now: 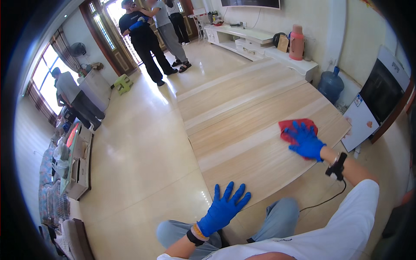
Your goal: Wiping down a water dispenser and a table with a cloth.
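Observation:
Before me lies a low, light wood-grain tabletop, with a seam running across it. My right hand, in a blue glove, presses a red cloth against the surface near the right end. Its fingers are spread over the cloth, whose edges show around them. At the near left corner, my gloved left hand reaches over the table edge with fingers apart and nothing held. A black device with a cable is strapped to my right wrist.
A white low cabinet stands behind the table, bearing a pink thermos. A blue water jug and a leaning white panel are at right. Several people stand farther off, and a green stool sits on the tiled floor.

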`<state>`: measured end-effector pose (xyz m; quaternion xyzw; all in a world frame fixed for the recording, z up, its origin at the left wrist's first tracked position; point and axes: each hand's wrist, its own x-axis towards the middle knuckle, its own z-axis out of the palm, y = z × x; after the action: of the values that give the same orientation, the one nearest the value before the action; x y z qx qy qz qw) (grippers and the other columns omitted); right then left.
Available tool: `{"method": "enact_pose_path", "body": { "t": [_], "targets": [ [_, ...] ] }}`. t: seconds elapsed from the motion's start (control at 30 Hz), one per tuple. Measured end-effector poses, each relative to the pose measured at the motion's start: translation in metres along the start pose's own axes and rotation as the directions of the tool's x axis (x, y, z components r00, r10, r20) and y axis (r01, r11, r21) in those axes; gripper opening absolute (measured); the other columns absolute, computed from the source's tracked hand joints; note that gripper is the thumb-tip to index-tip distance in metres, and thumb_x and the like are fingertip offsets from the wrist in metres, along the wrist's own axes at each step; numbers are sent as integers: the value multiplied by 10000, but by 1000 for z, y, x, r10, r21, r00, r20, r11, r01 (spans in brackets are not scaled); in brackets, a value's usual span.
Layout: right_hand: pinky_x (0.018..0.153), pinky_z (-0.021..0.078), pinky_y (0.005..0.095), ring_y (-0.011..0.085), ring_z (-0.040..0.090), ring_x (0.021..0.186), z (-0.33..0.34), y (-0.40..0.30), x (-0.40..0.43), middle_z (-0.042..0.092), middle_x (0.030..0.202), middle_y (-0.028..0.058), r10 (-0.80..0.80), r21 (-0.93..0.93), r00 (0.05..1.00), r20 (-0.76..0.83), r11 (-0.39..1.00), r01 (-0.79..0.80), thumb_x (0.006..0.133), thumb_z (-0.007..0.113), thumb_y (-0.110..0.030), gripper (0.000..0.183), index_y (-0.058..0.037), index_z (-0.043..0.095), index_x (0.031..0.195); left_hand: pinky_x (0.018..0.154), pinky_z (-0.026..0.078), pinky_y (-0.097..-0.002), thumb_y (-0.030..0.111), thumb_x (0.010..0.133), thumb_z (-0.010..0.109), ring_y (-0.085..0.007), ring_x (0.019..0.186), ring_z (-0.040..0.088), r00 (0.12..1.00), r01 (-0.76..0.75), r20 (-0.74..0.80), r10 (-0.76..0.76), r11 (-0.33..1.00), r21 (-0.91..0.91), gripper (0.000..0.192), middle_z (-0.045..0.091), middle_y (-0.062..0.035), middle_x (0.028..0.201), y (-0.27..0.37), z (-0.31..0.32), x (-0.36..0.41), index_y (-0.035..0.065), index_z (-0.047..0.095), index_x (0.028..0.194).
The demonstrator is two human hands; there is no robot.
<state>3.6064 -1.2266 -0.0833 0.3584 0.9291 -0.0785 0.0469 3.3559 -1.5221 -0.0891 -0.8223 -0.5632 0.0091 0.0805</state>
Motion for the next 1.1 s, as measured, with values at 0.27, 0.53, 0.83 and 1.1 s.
{"method": "enact_pose_path", "body": {
  "t": [0.27, 0.53, 0.83, 1.1],
  "targets": [
    [1035, 62, 569, 415, 36, 1322, -38, 58, 74, -20, 1467, 125, 511, 32, 853, 104, 856, -517, 820, 396, -572, 743, -289, 37, 1406, 933, 246, -634, 107, 720, 524, -372, 1220, 322, 1000, 6, -29, -5, 1000, 22, 679, 264, -100, 1404, 3, -1, 6, 190, 299, 1356],
    [1044, 26, 547, 404, 24, 1326, -4, -51, 65, 26, 1454, 176, 107, 31, 994, 3, 994, -107, 829, 422, -450, 687, -197, 138, 1401, 964, 203, -620, 42, 670, 530, -356, 1262, 255, 998, 49, -46, -50, 999, -23, 743, 237, -84, 1416, -4, 10, -3, 209, 300, 1356],
    [994, 42, 637, 444, 62, 1312, 15, -241, 73, 66, 1445, 204, -463, -35, 873, 153, 880, 473, 826, 457, -409, 662, -238, 169, 1397, 967, 194, -617, 61, 694, 512, -357, 1234, 296, 995, 61, -78, -65, 996, -58, 691, 365, -116, 1316, -8, 11, -3, 219, 335, 1343],
    [1024, 99, 585, 394, 115, 1320, -1, -212, 103, 99, 1459, 129, -391, -110, 916, 92, 910, 400, 893, 329, -351, 529, -237, 193, 1392, 942, 242, -598, 112, 697, 528, -375, 1227, 324, 990, 48, -137, -41, 998, 44, 697, 295, -136, 1380, -6, 5, -4, 219, 312, 1351]
  ]
}}
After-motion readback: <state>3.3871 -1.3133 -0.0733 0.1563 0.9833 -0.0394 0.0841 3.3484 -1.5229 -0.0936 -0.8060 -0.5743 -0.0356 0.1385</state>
